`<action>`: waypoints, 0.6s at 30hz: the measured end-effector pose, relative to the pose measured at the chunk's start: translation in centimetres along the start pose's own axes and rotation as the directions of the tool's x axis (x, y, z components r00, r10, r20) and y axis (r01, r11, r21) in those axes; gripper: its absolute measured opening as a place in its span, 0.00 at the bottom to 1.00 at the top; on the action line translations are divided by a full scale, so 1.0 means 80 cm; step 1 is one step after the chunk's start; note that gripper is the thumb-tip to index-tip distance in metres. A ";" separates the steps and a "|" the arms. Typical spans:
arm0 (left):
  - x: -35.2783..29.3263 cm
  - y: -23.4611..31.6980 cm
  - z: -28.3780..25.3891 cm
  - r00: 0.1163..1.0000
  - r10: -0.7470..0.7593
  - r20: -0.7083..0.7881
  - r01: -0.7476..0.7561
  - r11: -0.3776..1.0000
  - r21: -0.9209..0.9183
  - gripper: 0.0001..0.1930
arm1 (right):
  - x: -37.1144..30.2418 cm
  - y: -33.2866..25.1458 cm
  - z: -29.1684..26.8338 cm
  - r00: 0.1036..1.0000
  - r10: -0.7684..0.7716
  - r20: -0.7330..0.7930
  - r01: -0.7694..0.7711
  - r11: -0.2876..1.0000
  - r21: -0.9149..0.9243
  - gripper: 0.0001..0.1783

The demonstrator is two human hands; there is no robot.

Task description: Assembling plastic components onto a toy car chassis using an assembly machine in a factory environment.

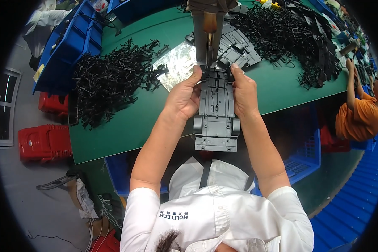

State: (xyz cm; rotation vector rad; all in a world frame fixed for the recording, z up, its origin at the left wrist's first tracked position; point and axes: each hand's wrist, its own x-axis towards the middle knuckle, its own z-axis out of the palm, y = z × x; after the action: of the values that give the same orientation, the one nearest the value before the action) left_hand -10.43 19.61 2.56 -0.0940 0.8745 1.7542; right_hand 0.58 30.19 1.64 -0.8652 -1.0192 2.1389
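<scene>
A long grey plastic chassis plate [216,101] with rounded wheel arches is held lengthwise in front of me. My left hand [184,97] is closed on its left edge, thumb pointing up along the far end. On the opposite edge my right hand [245,93] grips it the same way. The far end of the plate lies beneath the narrow tip of a metal machine head [208,42], which hides part of it. Just beyond my right hand, a similar dark grey chassis plate [239,48] rests on the green table [155,130].
Tangled black plastic parts [109,80] are heaped at the left, with another black heap [277,29] at the far right. Blue bins [80,33] line the left edge. Red stools [46,143] and a blue crate [302,161] stand below. A co-worker in orange [359,115] works at right.
</scene>
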 end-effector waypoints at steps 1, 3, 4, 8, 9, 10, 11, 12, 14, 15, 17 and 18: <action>-0.003 0.001 0.001 1.000 -0.001 -0.001 0.001 1.000 0.000 0.16 | 0.000 0.001 -0.001 1.000 0.006 -0.004 -0.007 1.000 -0.016 0.14; -0.009 0.001 0.003 1.000 -0.001 -0.022 0.001 1.000 0.008 0.15 | -0.004 0.001 0.002 1.000 -0.002 0.002 0.002 1.000 -0.026 0.14; -0.012 0.002 0.001 1.000 -0.001 -0.023 0.001 1.000 0.007 0.15 | -0.006 0.001 0.003 1.000 -0.012 0.009 0.012 0.999 -0.037 0.14; -0.022 -0.001 -0.008 1.000 0.031 0.007 -0.031 0.999 0.040 0.15 | -0.016 0.010 0.000 1.000 0.006 0.027 -0.005 0.999 -0.053 0.14; -0.027 -0.002 -0.011 0.999 0.030 0.022 -0.031 0.997 0.065 0.16 | -0.021 0.011 -0.001 1.000 0.009 0.026 -0.008 0.999 -0.053 0.14; -0.031 -0.003 -0.014 0.999 0.029 0.036 -0.032 0.996 0.089 0.17 | -0.025 0.011 -0.002 0.998 0.009 0.061 -0.005 0.998 -0.060 0.14; -0.033 -0.004 -0.019 0.997 0.027 0.071 -0.034 0.994 0.107 0.19 | -0.029 0.012 -0.002 0.995 0.008 0.096 -0.002 0.998 -0.067 0.14; -0.037 -0.003 -0.022 0.997 0.028 0.068 -0.035 0.994 0.106 0.19 | -0.032 0.013 0.000 0.995 0.011 0.097 -0.004 0.998 -0.067 0.14; -0.044 -0.004 -0.026 0.993 0.061 0.100 -0.075 0.987 0.141 0.19 | -0.038 0.016 0.006 0.998 -0.018 0.062 0.022 0.998 -0.057 0.17; -0.046 -0.005 -0.028 0.992 0.083 0.094 -0.097 0.983 0.155 0.18 | -0.038 0.016 0.005 0.998 -0.018 0.062 0.022 0.998 -0.057 0.17; -0.051 -0.004 -0.026 0.991 0.090 0.098 -0.105 0.981 0.161 0.18 | -0.039 0.017 0.000 0.991 -0.035 0.126 0.045 0.996 -0.076 0.17; -0.052 -0.003 -0.026 0.990 0.098 0.103 -0.115 0.979 0.166 0.18 | -0.038 0.018 -0.001 0.991 -0.036 0.125 0.046 0.996 -0.076 0.17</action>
State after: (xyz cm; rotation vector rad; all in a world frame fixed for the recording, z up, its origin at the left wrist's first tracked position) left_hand -9.36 15.07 2.91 0.1507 0.9730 1.7592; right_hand 2.09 27.24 1.33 -0.7489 -1.1813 2.1520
